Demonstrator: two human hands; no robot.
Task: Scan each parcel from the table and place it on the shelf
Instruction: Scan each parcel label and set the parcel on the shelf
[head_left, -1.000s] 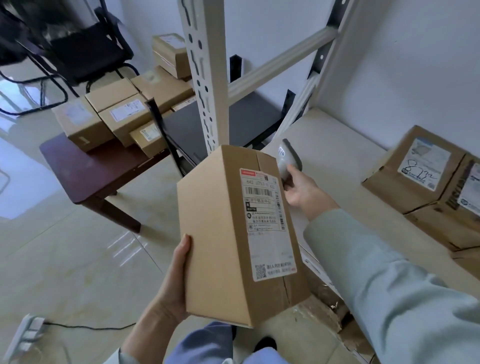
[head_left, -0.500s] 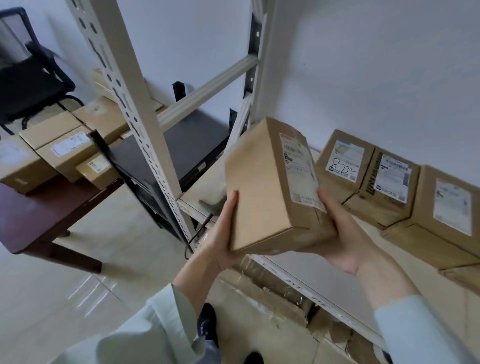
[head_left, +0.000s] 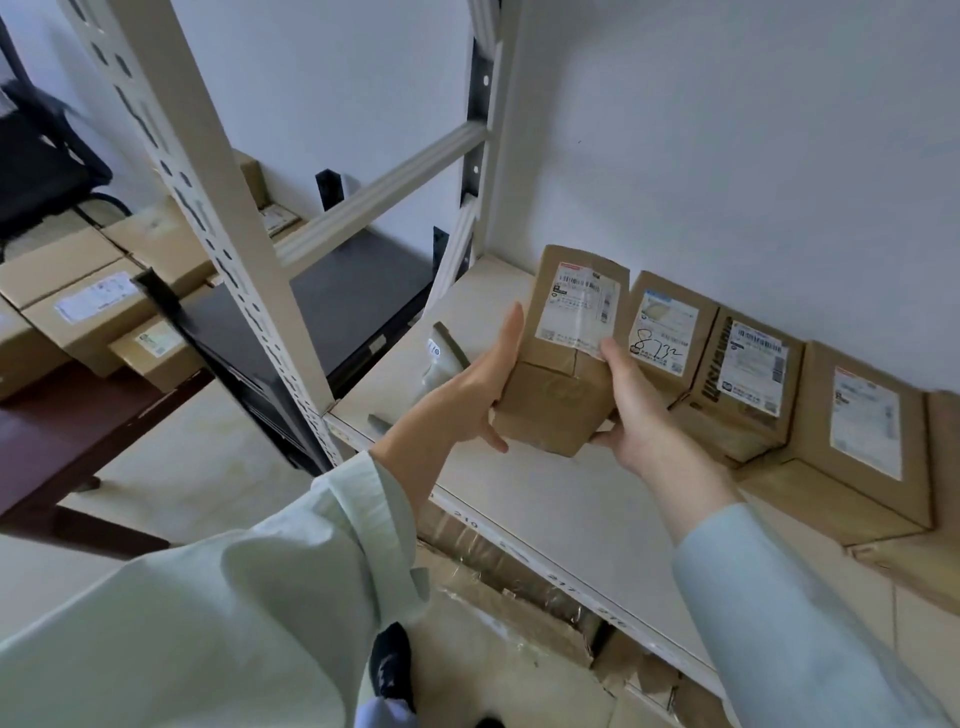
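Note:
A brown cardboard parcel (head_left: 563, 358) with a white shipping label on top is held over the white shelf board (head_left: 524, 499), its far end near the wall. My left hand (head_left: 467, 387) grips its left side and my right hand (head_left: 631, 410) grips its right side and underside. It sits just left of a row of labelled parcels (head_left: 743, 384) lined along the wall. A grey barcode scanner (head_left: 441, 358) lies on the shelf behind my left hand. More parcels (head_left: 98, 306) wait on the dark wooden table (head_left: 67, 431) at the left.
The shelf's white perforated upright (head_left: 218, 208) and a diagonal brace stand between the table and the shelf. A black rack (head_left: 311, 312) sits behind the upright. Wrapped boxes (head_left: 519, 582) fill the lower shelf level. A black chair (head_left: 36, 166) is at far left.
The scanner left my right hand and now lies on the shelf. Both hands took the parcel and carried it right and away from me, over the shelf, beside the row of parcels.

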